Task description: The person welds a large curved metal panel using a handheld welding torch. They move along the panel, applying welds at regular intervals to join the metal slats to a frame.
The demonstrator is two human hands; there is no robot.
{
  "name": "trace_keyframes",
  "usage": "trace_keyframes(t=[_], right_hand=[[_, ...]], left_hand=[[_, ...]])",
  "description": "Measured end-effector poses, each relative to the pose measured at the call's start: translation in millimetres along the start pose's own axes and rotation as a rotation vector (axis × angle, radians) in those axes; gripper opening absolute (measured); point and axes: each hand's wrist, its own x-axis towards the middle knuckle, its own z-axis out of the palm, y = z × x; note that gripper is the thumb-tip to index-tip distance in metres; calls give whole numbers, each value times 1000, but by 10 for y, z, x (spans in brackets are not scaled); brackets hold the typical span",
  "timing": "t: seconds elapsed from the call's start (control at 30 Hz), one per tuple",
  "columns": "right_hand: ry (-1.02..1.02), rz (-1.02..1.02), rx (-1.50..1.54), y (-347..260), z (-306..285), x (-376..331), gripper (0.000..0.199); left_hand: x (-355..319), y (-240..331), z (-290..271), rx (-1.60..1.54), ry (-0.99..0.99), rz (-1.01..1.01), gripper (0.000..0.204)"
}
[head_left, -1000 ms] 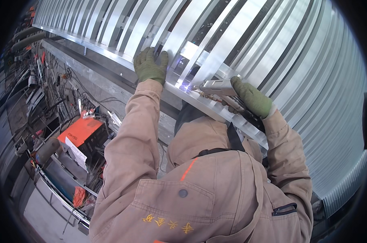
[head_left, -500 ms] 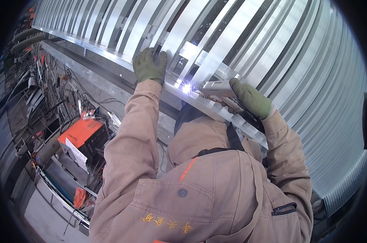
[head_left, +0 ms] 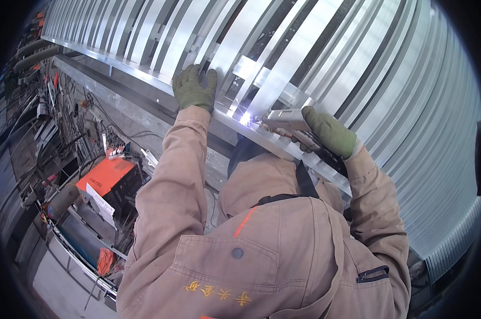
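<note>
My right hand [head_left: 331, 133], in a green work glove, is wrapped round the grip of a welding gun [head_left: 289, 118]. The gun's tip points left at the front edge of a silvery metal slatted panel [head_left: 269, 98]. A glaring bluish-white weld spot [head_left: 245, 118] burns there, at the foot of a slat by the edge rail [head_left: 145, 76], throwing off thin sparks. Left of the glow, my left hand [head_left: 194, 91], gloved the same way, rests on the panel's edge with fingers spread, thumb apart, holding nothing. Glare hides the joint itself.
At the lower left stands an orange-topped machine [head_left: 106, 174] beside a metal cart [head_left: 81, 260] with an orange bundle [head_left: 105, 260]. Cables and metal scraps [head_left: 78, 106] lie along the left. A grey beam [head_left: 107, 90] runs under the panel's edge. Corrugated sheet [head_left: 453, 234] is at right.
The gun and the weld spot have shifted very slightly right and down in the picture. Fine spark streaks now show up and left of the glow. My left hand stays on the panel's edge.
</note>
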Motion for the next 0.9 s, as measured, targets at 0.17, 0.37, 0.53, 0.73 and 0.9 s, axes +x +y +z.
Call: trace_keyframes(t=[0.17, 0.37, 0.53, 0.73, 0.9], right_hand=[[-23, -11, 32, 56, -11, -2, 79], [3, -28, -30, 3, 3, -68, 81], [-48, 5, -25, 8, -71, -103, 77], [-42, 34, -8, -31, -61, -176, 74], [-51, 9, 37, 23, -63, -193, 72]], left_hand=[[9, -2, 18, -7, 13, 5, 70], [-1, -57, 87, 42, 67, 35, 65], [1, -59, 101, 51, 90, 53, 62], [14, -47, 90, 41, 75, 42, 62], [13, -53, 92, 47, 68, 31, 62]])
